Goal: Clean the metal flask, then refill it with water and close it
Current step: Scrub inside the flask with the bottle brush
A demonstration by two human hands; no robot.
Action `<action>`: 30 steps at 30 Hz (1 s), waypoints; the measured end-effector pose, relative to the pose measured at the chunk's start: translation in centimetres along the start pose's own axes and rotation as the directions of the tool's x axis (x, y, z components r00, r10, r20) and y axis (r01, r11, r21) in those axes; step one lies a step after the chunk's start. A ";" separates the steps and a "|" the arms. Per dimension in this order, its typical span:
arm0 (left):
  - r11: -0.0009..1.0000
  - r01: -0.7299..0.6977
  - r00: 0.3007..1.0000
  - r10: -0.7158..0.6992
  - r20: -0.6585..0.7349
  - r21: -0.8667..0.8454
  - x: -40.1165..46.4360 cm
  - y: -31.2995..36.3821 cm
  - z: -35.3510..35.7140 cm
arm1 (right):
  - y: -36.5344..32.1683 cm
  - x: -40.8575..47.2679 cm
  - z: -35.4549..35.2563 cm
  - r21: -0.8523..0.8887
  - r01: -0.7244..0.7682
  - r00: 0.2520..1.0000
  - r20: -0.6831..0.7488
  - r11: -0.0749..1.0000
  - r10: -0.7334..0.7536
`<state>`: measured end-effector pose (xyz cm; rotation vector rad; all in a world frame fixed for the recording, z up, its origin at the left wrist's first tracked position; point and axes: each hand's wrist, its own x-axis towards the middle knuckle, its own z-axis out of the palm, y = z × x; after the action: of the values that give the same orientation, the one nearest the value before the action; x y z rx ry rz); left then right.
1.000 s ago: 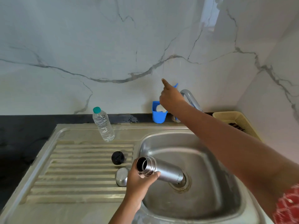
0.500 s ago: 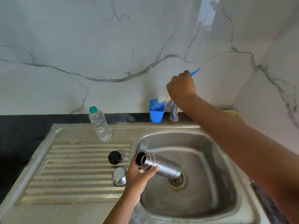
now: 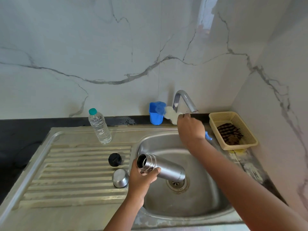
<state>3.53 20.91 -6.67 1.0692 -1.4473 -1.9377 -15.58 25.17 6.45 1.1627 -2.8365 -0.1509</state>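
My left hand (image 3: 141, 178) grips the open metal flask (image 3: 164, 169) near its threaded neck, tilted over the sink basin (image 3: 200, 194) with its mouth toward me. My right hand (image 3: 190, 126) holds a bottle brush (image 3: 170, 115) by its blue handle; the white and blue bristle head points left, just under the tap (image 3: 184, 100). The flask's black stopper (image 3: 115, 159) and its steel cap (image 3: 120, 178) lie on the ribbed drainboard (image 3: 75, 172).
A clear plastic water bottle (image 3: 99, 125) with a green cap stands at the drainboard's back. A blue holder (image 3: 155, 116) sits by the wall. A beige basket (image 3: 233, 130) with a dark cloth is at the right. Marble walls close in behind and right.
My right hand has lifted the brush out of the blue holder and brought it down over the sink's back edge. The flask stays tilted in my left hand.
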 end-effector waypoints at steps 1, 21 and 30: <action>1.000 0.000 1.000 0.000 0.001 0.001 -0.1 -0.1 0.0 | 0.0 -0.4 0.7 0.022 -0.004 1.000 0.004 1.000 0.004; 0.999 0.002 1.000 -0.003 -0.005 -0.039 -1.6 -0.8 -0.9 | 1.2 0.7 2.9 0.317 -0.062 0.998 -0.010 0.946 0.068; 0.999 0.001 1.000 -0.002 -0.012 -0.043 -1.8 -0.7 -0.9 | 1.5 1.1 3.2 0.330 -0.064 0.997 -0.016 0.942 0.073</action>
<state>5.36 22.00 -6.89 1.0610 -1.3922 -1.9511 -17.72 25.65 3.50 1.1008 -2.9490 0.3555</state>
